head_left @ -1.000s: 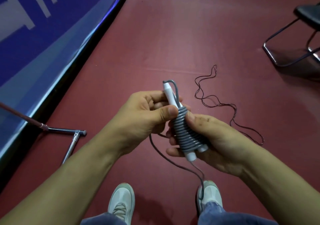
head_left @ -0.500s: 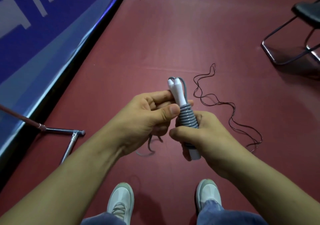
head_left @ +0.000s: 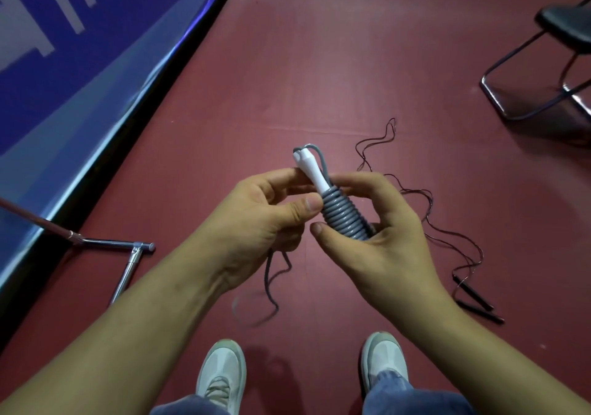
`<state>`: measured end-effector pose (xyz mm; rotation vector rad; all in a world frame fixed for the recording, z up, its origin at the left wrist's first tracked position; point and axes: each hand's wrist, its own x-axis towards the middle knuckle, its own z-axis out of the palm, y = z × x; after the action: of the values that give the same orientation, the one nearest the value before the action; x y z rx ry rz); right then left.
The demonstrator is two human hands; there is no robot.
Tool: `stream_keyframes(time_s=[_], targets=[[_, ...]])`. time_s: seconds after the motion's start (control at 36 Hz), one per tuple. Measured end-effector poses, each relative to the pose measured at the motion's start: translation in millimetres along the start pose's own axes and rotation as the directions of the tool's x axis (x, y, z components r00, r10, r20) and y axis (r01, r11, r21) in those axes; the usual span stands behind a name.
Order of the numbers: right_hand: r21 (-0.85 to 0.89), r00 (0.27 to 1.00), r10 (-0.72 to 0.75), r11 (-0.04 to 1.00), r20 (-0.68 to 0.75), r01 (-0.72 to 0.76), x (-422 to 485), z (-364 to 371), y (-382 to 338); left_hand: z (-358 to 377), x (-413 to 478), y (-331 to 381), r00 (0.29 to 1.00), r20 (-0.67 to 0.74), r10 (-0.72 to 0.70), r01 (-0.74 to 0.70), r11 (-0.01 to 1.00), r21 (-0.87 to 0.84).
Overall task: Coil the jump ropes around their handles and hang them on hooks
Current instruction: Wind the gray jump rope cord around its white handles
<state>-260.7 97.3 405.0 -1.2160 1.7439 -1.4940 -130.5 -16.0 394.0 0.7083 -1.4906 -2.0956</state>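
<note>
Left hand [head_left: 265, 223] up front, thumb and fingers pinching the white handles [head_left: 311, 171] right where the winding begins. Right hand [head_left: 383, 238] curls round the grey jump rope [head_left: 343, 216], which sits in tight turns around those handles, held between both hands above the floor. Beneath me, the dark red floor [head_left: 319, 63] fills the scene, with a blue banner [head_left: 80, 63] running along its left edge. Far right, a black chair [head_left: 543, 72] on a bent metal frame. Lower left, a metal stand [head_left: 128, 264] lies on the floor. A dark jump rope [head_left: 447, 232] sprawls loose to my right, its black handles [head_left: 473, 296] side by side. My shoes [head_left: 224, 373] are below. Smallest of all, the loose tail [head_left: 268, 283] of grey rope dangles under my left hand.
</note>
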Motion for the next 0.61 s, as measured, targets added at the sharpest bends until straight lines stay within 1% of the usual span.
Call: stream_keyframes(time_s=[0.06, 0.17, 0.22, 0.31, 0.36, 0.47, 0.56, 0.61], targets=[[0.087, 0.998, 0.062, 0.994, 0.033, -0.064, 0.0, 2.1, -0.9, -1.1, 0.4, -0.5, 1.000, -0.013, -0.006, 0.007, 1.000, 0.014], [0.182, 0.989, 0.132, 0.973, 0.061, -0.141, 1.8, 1.8, -2.6, -2.3, 1.4, -1.7, 1.000, -0.024, -0.002, 0.002, 1.000, 0.013], [0.270, 0.979, 0.177, 0.942, 0.102, -0.198, 1.3, 0.3, -3.4, -3.4, 1.6, -0.5, 1.000, -0.021, 0.017, -0.016, 1.000, 0.021], [0.358, 0.962, 0.205, 0.897, 0.178, -0.258, 2.3, -2.3, -4.8, -6.5, 0.5, 2.8, 0.998, -0.007, 0.058, -0.057, 0.996, 0.073], [0.445, 0.941, 0.238, 0.835, 0.240, -0.325, 4.3, -4.0, -5.0, -8.3, -0.3, 5.1, 0.996, -0.001, 0.086, -0.085, 0.991, 0.107], [0.564, 0.865, 0.300, 0.663, 0.402, -0.492, 4.5, -7.1, -3.4, -7.0, -2.5, 10.9, 0.993, 0.001, 0.117, -0.116, 0.983, 0.143], [0.610, 0.816, 0.277, 0.554, 0.507, -0.567, 3.3, -8.2, -2.4, -8.9, -4.5, 14.4, 0.993, -0.001, 0.122, -0.119, 0.971, 0.208], [0.628, 0.797, 0.260, 0.504, 0.545, -0.593, 4.0, -7.8, -2.5, -8.6, -5.7, 13.7, 0.992, -0.008, 0.123, -0.118, 0.964, 0.237]])
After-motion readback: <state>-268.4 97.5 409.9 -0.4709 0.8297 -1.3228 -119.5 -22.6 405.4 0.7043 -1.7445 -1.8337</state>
